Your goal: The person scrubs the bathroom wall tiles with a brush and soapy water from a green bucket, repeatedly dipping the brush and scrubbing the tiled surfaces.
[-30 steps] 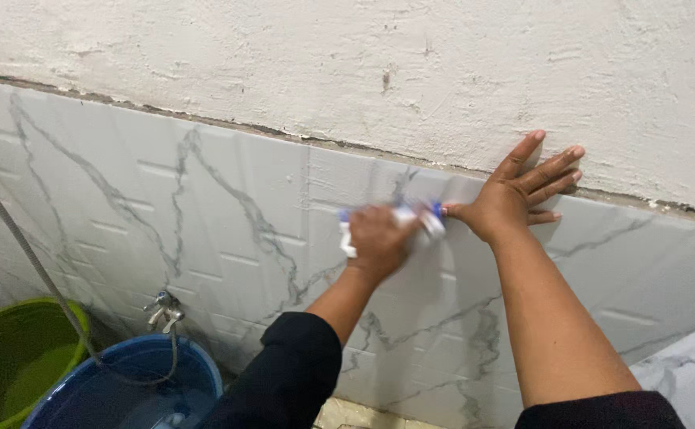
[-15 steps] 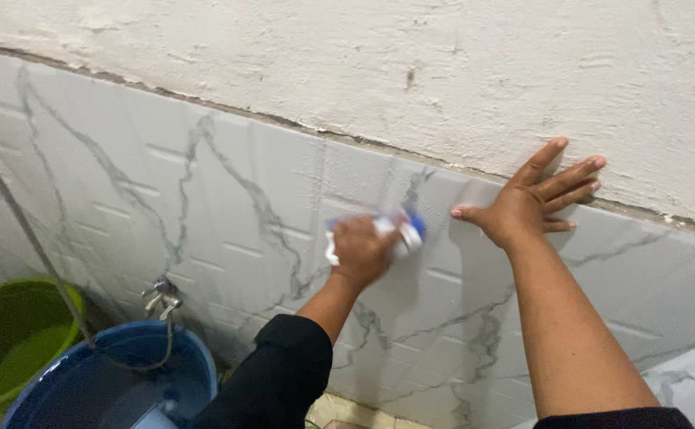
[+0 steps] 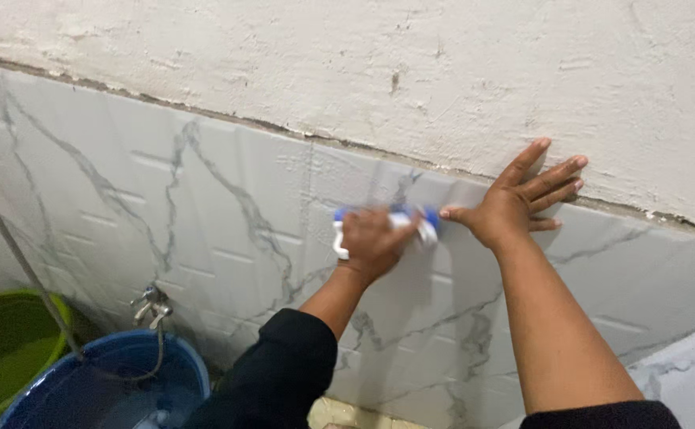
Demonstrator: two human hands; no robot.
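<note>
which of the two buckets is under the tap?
The blue bucket: the wall tap sits just above its rim and a thin hose drops into it. The green bucket stands further left, off to the side.

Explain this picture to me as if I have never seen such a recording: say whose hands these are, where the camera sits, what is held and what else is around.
There is no machine here. A person wears one camera on the head, so you look down along their own two arms at a wall. The left hand grips a white and blue scrubbing brush against the marble-patterned wall tiles; the brush is blurred. The right hand lies flat, fingers spread, across the top edge of the tiles and the rough plaster above. Lower left, a metal tap sticks out of the wall above a blue bucket, with a green bucket beside it.
</note>
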